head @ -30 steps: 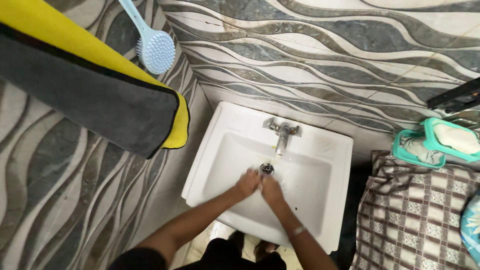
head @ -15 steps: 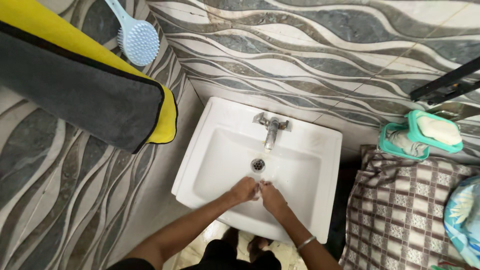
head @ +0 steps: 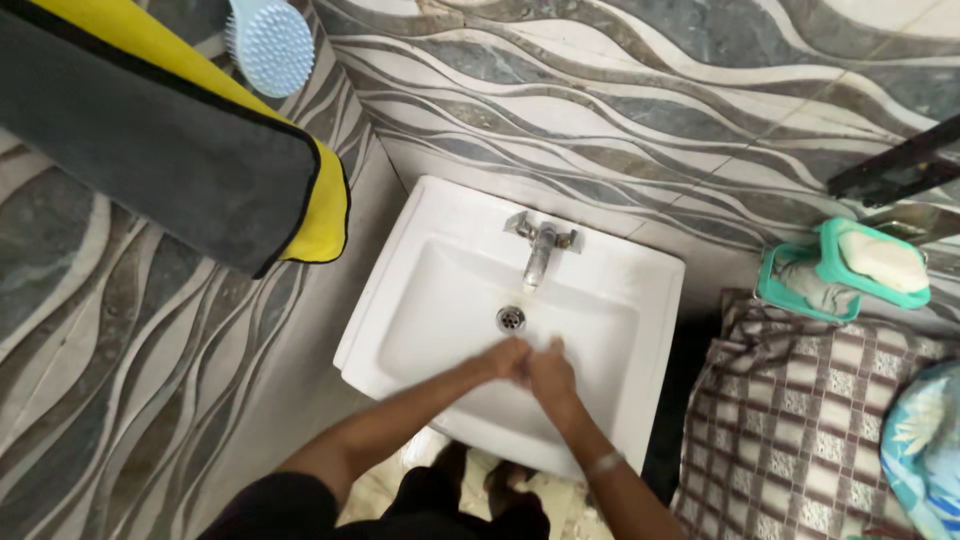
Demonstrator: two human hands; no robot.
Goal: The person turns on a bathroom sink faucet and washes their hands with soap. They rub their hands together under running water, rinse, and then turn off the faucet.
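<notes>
Shifted slightly up the basin since half a second earlier, toward the drain; view tilted downward as well, brush now cut off at the top edge. Found left hand [head: 505, 358] and right hand [head: 548, 372] pressed together over the white sink [head: 400, 300], palms in contact, fingers [head: 556, 347] curled loosely around one another, gripping nothing separate so far as visible. Noted drain [head: 511, 318] just beyond the fingertips, with the metal tap [head: 540, 250] farther along the same line toward the wall, spout pointing back at the hands. Judged left hand marginally nearer the drain. Could not confirm running water. Recorded grey-and-yellow towel [head: 180, 150] hanging at left, blue brush [head: 270, 45] above it, teal soap dish [head: 845, 270] and checked cloth [head: 800, 420] at right.
</notes>
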